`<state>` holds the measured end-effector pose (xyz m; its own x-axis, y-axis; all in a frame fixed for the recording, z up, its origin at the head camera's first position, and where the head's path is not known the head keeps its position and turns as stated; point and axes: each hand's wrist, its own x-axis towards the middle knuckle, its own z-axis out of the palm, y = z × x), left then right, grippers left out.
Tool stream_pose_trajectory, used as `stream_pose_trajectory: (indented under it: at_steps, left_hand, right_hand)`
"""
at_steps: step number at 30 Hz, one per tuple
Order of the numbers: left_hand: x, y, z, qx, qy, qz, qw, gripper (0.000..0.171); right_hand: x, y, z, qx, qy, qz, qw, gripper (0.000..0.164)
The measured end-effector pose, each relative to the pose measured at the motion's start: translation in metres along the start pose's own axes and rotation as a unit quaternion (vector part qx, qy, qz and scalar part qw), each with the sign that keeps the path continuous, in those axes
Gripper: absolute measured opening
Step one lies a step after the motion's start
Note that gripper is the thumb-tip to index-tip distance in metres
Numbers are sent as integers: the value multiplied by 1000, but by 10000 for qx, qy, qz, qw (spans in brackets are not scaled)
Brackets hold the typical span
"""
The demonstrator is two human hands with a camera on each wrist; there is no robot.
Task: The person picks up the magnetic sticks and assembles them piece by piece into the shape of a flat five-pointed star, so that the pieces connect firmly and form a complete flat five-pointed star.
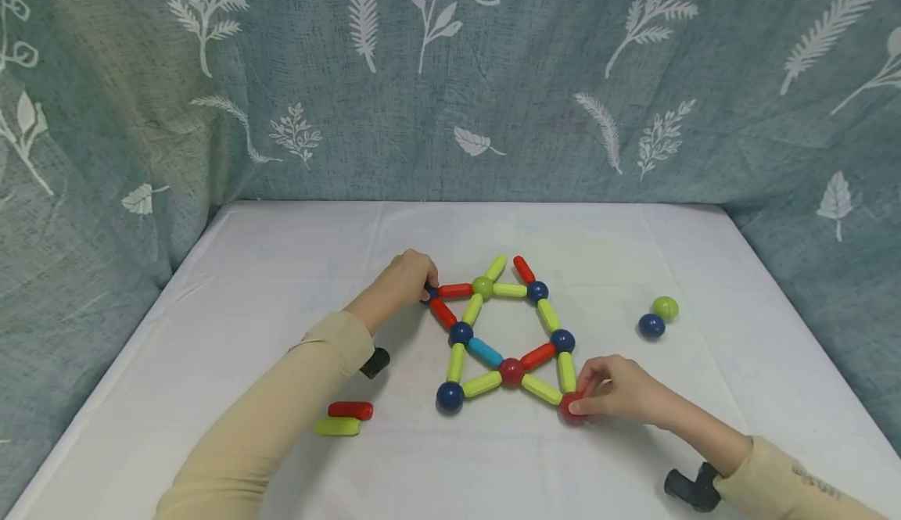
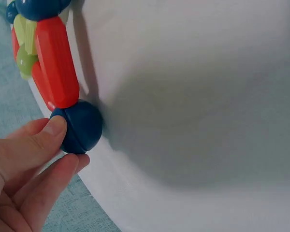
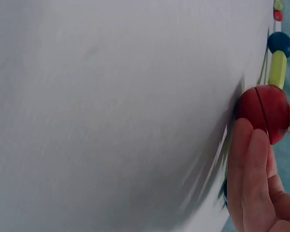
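A flat figure of magnetic rods and balls lies on the white-covered table. At its far left corner my left hand [image 1: 411, 276] pinches a blue ball [image 2: 82, 126] between thumb and fingers; two red rods join that ball. My right hand [image 1: 622, 389] grips a red ball [image 3: 263, 113] at the near right corner, where two lime rods meet. Another red ball [image 1: 511, 372] sits at the middle of the near side. A green ball [image 1: 482, 287] and a blue ball [image 1: 537, 292] form the far side, each with a rod whose far end is free.
To the right lie a loose green ball [image 1: 665, 308] and a loose blue ball [image 1: 651, 326]. A loose red rod [image 1: 350, 410] and lime rod [image 1: 337, 426] lie near my left forearm. A patterned cloth [image 1: 450, 113] hangs behind the table [image 1: 211, 309].
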<state>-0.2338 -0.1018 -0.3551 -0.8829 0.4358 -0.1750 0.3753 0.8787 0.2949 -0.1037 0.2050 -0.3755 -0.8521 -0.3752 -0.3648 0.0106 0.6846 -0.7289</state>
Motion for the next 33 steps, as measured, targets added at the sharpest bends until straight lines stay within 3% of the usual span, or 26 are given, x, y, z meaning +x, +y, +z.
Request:
stream_pose_trajectory:
  at_steps: [18,23,25,28,33]
  left_hand:
    - [0,3,-1,114,-163,-289,9994,16]
    - [-1,4,-1,126,-152,-270,9994,16]
    - [-2,3,-1,133,-133,-257,9995,16]
    - [-1,3,-1,146,-123,-266,9995,16]
    - [1,4,1,184,-171,-324,9992,16]
  right_hand:
    - [1,6,-4,201,84,97,9997,24]
    - [-1,15,-16,188,106,-498,9985,24]
    - [-2,20,-26,94,398,-759,9963,23]
    - [-5,27,-47,-151,1164,-958,9885,23]
    - [-5,50,-85,-446,2266,-851,9692,27]
